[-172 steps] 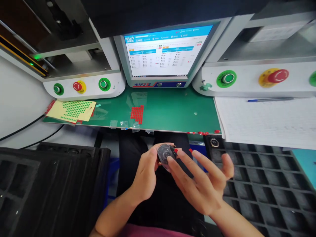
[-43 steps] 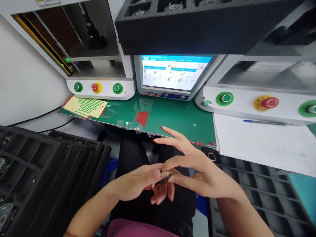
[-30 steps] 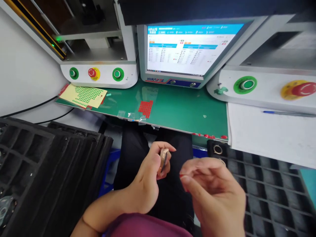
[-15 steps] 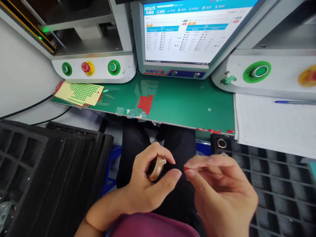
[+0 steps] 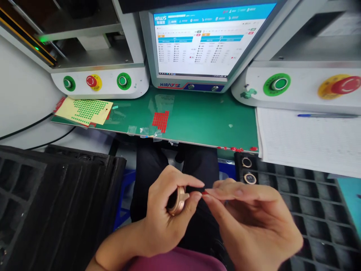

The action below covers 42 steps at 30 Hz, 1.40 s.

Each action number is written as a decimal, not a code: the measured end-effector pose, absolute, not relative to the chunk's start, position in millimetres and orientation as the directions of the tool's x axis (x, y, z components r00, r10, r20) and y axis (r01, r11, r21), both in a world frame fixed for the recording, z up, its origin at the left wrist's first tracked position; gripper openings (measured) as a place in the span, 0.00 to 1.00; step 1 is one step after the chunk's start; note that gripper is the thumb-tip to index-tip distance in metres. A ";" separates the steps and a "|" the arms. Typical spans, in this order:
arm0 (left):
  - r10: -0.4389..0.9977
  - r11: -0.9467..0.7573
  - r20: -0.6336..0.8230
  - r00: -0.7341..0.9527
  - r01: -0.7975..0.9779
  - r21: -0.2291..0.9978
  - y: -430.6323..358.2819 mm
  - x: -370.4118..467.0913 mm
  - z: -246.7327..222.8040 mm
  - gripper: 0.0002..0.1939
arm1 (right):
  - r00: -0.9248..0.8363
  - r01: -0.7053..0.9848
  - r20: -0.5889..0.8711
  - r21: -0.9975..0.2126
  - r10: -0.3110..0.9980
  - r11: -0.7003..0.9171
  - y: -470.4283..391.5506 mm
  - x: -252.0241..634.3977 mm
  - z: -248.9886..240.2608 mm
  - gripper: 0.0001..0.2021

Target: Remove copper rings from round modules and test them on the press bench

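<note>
My left hand [image 5: 166, 214] is curled round a rose-gold watch case [image 5: 178, 201], which rests against the palm with its lug side toward the thumb. The thumb and forefinger of that hand reach out toward the right. Between the thumb and forefinger of my right hand [image 5: 248, 218] is a small red piece of tape [image 5: 204, 193]. It sits at the tip of my left thumb, and the fingertips of both hands nearly meet there. Part of the watch case is hidden by my left fingers.
Red stickers [image 5: 160, 121] and a yellow sheet of green dots [image 5: 88, 111] lie on the green bench [image 5: 197, 116]. Black foam trays [image 5: 64, 203] stand at left; another tray [image 5: 307, 210] at right holds watch cases [image 5: 250, 178]. A pen [image 5: 327, 115] lies on paper [image 5: 304, 139].
My right hand has brought the red piece leftward to my left thumb tip, closing the gap between the hands. The whole view has shifted slightly.
</note>
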State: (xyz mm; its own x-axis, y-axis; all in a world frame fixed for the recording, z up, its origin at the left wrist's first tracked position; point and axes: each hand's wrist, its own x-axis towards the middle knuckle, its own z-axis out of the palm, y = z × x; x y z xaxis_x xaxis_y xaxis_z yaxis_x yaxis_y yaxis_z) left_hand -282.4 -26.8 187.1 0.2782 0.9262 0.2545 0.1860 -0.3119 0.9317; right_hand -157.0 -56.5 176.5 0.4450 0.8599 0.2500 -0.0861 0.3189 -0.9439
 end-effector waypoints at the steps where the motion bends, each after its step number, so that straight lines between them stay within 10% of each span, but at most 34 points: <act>1: 0.918 -0.331 0.274 0.288 0.173 0.928 -27.0 -282.2 187.7 0.05 | 0.441 -0.089 0.252 -0.943 0.861 0.321 -56.3 -156.8 176.6 0.19; 15: 0.930 -0.208 0.197 0.309 0.003 0.978 -24.4 -276.7 193.4 0.07 | 0.462 -0.042 0.277 -0.942 0.842 0.333 -55.9 -154.4 178.8 0.19; 27: 0.945 0.248 -0.141 0.295 -0.362 0.898 -29.1 -274.8 182.7 0.20 | 0.298 -0.359 -0.087 -0.933 0.951 0.027 -59.7 -153.2 186.6 0.16; 42: 0.941 0.164 -0.127 0.314 -0.092 0.982 -25.4 -269.0 190.0 0.19 | 0.121 -0.574 -0.248 -0.808 0.961 -0.136 -60.1 -164.5 181.0 0.16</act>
